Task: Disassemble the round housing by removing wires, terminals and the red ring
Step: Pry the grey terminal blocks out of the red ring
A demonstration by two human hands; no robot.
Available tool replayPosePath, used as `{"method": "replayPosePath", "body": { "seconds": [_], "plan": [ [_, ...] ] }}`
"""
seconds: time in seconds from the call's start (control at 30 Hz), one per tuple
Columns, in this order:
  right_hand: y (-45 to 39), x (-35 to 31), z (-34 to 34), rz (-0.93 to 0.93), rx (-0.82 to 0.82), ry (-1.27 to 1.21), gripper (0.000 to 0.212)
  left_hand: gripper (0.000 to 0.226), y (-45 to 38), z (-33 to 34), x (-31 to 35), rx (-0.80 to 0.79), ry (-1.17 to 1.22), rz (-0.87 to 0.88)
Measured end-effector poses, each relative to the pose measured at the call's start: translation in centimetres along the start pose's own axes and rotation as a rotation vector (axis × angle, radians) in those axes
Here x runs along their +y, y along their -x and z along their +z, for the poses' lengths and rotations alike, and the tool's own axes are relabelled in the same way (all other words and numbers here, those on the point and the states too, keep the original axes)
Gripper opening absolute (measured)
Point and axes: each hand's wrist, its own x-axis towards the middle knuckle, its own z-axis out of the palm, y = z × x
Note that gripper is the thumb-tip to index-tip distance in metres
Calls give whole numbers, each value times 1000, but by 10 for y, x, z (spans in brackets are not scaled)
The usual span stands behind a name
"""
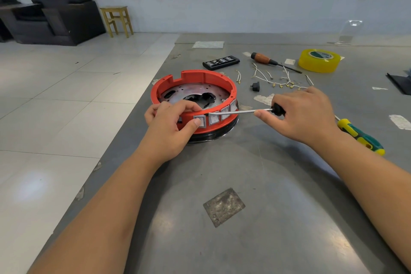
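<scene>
The round housing has a red ring (195,78) on a black base, with a metal plate inside. It sits on the grey table (255,184). Several grey rocker switches (214,118) line the ring's near wall. My left hand (171,122) grips the ring's near rim, thumb pressed on the leftmost switch. My right hand (304,113) holds a black-handled screwdriver (242,111); its tip touches the ring between two switches. Several loose white wires with brass terminals (275,78) lie behind my right hand.
A green and yellow screwdriver (360,138) lies right of my right wrist. Farther back are a wooden-handled screwdriver (266,60), a black bit case (221,62), a small black part (255,86) and a yellow tape roll (319,60). The table's left edge runs beside the housing.
</scene>
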Motion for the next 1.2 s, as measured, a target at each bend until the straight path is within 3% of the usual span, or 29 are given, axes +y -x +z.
{"method": "replayPosePath", "body": {
  "seconds": [0.4,0.7,0.9,1.03,1.2],
  "plan": [
    [1,1,9,-16,-41,-73,61,22,3,5,3,28,2,47],
    [-20,0,29,-24,-96,-169,85,22,4,11,8,62,21,48],
    [-33,1,35,-72,-156,-262,80,24,5,13,12,57,43,62],
    [-45,-23,34,-175,-113,-318,71,28,5,12,14,39,32,93],
    [-35,-24,35,-135,-93,-310,72,30,3,5,8,11,-4,98]
  ]
}}
